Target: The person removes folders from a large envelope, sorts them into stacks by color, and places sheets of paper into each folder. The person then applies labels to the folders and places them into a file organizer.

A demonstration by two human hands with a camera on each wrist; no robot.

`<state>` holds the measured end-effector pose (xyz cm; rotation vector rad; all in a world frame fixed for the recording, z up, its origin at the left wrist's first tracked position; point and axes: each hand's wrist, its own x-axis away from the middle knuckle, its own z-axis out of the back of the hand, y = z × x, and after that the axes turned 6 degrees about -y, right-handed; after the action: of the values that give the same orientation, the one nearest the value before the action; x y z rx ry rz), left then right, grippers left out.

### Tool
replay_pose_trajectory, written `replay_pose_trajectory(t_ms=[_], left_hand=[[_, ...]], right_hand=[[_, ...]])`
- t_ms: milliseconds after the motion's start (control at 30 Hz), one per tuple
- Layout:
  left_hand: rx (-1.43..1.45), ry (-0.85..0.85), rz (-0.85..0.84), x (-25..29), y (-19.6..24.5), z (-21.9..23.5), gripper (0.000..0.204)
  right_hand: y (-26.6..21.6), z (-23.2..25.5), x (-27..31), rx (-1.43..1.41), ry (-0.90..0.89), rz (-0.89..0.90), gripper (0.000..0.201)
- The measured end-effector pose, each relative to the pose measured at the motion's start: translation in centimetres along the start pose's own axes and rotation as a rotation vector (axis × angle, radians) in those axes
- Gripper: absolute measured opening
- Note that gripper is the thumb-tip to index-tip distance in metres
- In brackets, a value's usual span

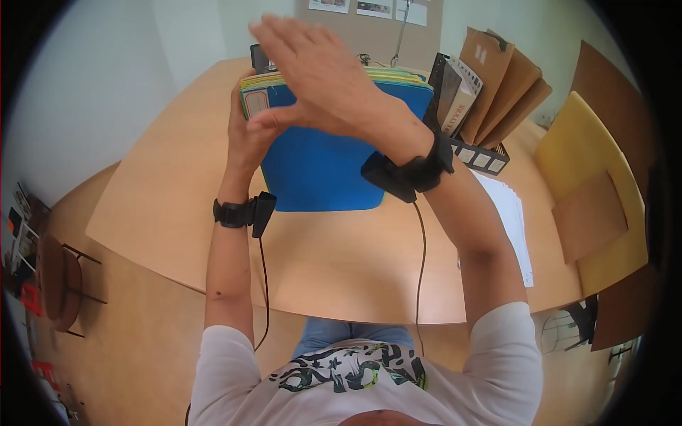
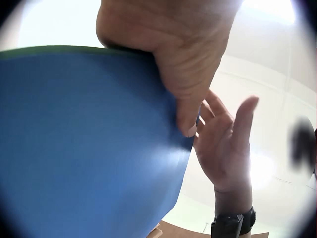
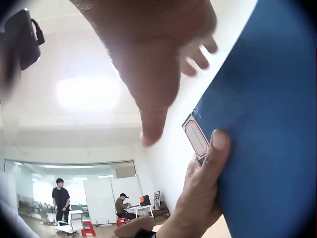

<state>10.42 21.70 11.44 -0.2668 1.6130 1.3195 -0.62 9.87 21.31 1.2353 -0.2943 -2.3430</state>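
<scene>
The pale wooden table [image 1: 341,277] spreads wide in front of me, its near edge curving just ahead of my lap. Over it, straight before my chest, I have a thick stack of folders [image 1: 323,170], its broad blue face turned towards me and green, yellow and white edges showing along the top. I cannot tell whether its lower edge touches the tabletop. To the right of the stack, brown cardboard files [image 1: 486,60] lean in a low black rack [image 1: 489,159], and a sheaf of white paper [image 1: 510,224] lies on the table, partly hidden by my right forearm.

My left hand [image 1: 245,138] grips the stack at its left edge, thumb pressed flat on the blue face and the other fingers round behind. My right hand [image 1: 320,82] is spread open, fingers long and thumb held apart; it has hold of nothing and hangs across the top left part of the stack, between it and my eyes. Each wrist carries a strapped black camera, the right one [image 1: 387,176] and the left one [image 1: 263,214]. Smallest of all, a red-bordered label [image 3: 196,137] sits at the stack's corner, just beside my left thumb.
</scene>
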Motion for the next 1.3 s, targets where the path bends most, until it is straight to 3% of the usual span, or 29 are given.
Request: replay_pose_trajectory(t_ms=[67,167,267,367,433,533,600,667,733,767,867,967,1100,1167,1300], left_hand=[[-0.015,0.025,0.013,0.1,0.0,0.1,0.079],[0.204,0.028,0.081,-0.1,0.7,-0.3,0.07],[0.091,0.048,0.103,0.1,1.1,-0.6,0.062],[-0.012,0.084,0.072,0.1,0.9,-0.6,0.058],[0.023,0.073,0.055,0.2,0.8,-0.5,0.059],[0.051,0.045,0.064,0.5,0.1,-0.2,0.063],[0.102,-0.014,0.115,0.7,-0.7,0.4,0.066],[0.199,-0.098,0.204,1.3,-2.1,1.0,0.07],[0.245,-0.166,0.299,2.0,-3.7,1.5,0.07],[0.264,-0.199,0.349,2.3,-4.2,1.6,0.07],[0.273,-0.022,0.329,3.7,-4.6,0.0,0.064],[0.168,0.028,0.358,3.7,-4.3,-0.3,0.064],[0.214,0.137,0.274,3.4,-3.7,-2.3,0.067],[0.105,0.156,0.203,4.2,-4.5,-3.5,0.069],[-0.087,0.151,0.12,5.0,-6.3,-4.0,0.073]], right_hand=[[-0.1,-0.7,0.8,-0.063,-0.276,0.022,0.093],[0.3,0.2,0.6,-0.103,-0.085,-0.038,0.088],[1.3,0.2,2.3,0.051,-0.281,-0.034,0.091],[3.7,3.9,3.3,0.019,-0.451,-0.27,0.099],[6.6,5.2,6.3,0.035,-0.127,-0.432,0.105],[10.3,2.4,14.8,-0.57,0.253,-0.701,0.113],[9.8,-0.6,19.6,-0.935,0.219,-0.833,0.117],[6.7,-1.9,21.6,-1.041,0.142,-0.922,0.11],[3.8,-2.2,21.8,-1.197,-0.051,-1.085,0.101],[2.6,-3.1,21.6,-1.169,0.011,-1.081,0.098],[-0.1,-5.8,20.5,-1.101,0.227,-1.072,0.089],[-0.4,-6.4,19.8,-1.136,0.376,-1.039,0.083],[0.4,-5.3,20.0,-0.936,0.431,-1.069,0.074],[0.4,-5.9,20.8,-0.904,0.482,-1.166,0.068],[0.3,-6.2,22.6,-0.991,0.444,-1.172,0.059]])
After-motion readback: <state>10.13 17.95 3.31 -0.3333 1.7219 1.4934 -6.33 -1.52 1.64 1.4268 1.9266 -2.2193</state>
